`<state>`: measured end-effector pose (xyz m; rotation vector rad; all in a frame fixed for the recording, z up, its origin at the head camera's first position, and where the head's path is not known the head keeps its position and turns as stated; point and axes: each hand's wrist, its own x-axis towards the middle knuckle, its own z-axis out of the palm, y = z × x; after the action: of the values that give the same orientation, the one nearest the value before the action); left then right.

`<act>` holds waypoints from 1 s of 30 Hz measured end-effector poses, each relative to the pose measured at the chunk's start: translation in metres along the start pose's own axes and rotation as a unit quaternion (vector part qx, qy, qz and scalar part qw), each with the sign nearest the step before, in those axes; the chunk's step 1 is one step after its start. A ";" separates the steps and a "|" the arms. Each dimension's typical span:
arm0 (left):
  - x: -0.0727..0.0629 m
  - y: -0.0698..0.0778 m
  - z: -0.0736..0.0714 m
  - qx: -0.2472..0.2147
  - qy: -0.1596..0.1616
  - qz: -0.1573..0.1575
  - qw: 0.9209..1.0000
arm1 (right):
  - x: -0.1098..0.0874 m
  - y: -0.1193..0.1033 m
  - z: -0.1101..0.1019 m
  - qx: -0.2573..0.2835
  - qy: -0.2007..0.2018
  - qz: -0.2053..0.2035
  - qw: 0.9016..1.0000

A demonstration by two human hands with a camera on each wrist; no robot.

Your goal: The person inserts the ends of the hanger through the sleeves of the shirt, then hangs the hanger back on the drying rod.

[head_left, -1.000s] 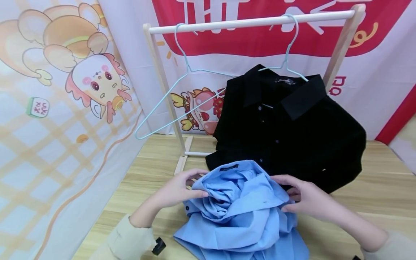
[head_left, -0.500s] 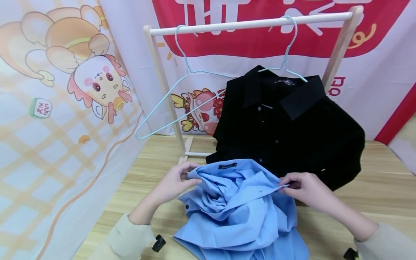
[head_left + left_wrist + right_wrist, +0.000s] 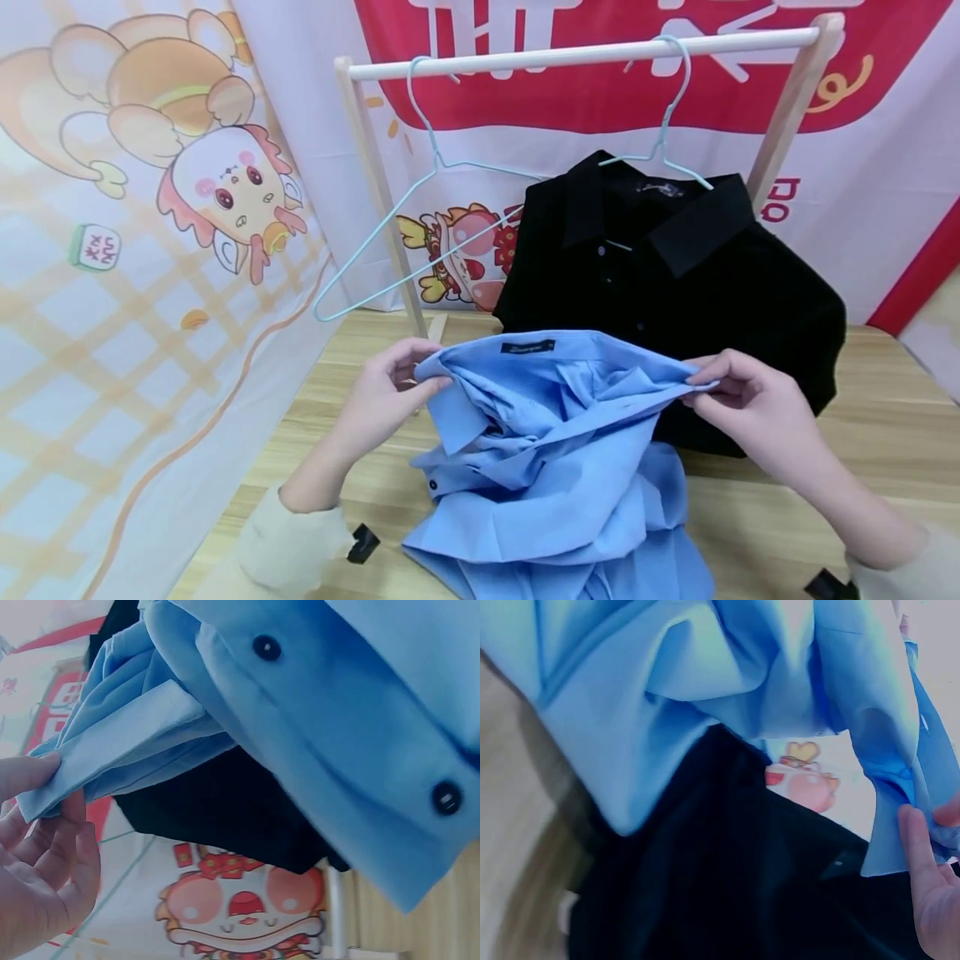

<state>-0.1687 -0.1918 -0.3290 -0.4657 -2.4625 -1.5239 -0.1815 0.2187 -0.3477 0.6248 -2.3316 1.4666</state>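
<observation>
While the left hand (image 3: 381, 396) and right hand (image 3: 761, 402) pinch the blue shirt (image 3: 555, 500) by its collar (image 3: 588, 345), the rest heaped on the counter (image 3: 900, 433), a loose pinch could let one side flop.

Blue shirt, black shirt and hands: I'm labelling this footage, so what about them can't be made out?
Blue shirt: part is cut off by the head view's bottom edge.
Label: lettering too small to read in the head view.
Black shirt: lower front partly hidden behind the blue shirt in the head view.
Left hand: cut off by the left wrist view's left edge.
Right hand: cut off by the right wrist view's right edge.
</observation>
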 end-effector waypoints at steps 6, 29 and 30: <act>-0.001 0.019 -0.008 0.033 0.051 0.062 0.996 | 0.008 -0.019 -0.017 0.064 0.040 -0.037 0.996; -0.008 0.052 -0.004 -0.128 0.065 0.119 0.982 | 0.022 -0.011 -0.043 0.304 -0.021 0.000 0.952; -0.007 0.043 -0.002 -0.128 0.058 0.088 0.986 | 0.018 -0.004 -0.036 0.266 -0.045 0.006 0.963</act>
<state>-0.1461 -0.1762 -0.2946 -0.6016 -2.0892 -1.7448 -0.1936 0.2458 -0.3204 0.8218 -1.9949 2.1299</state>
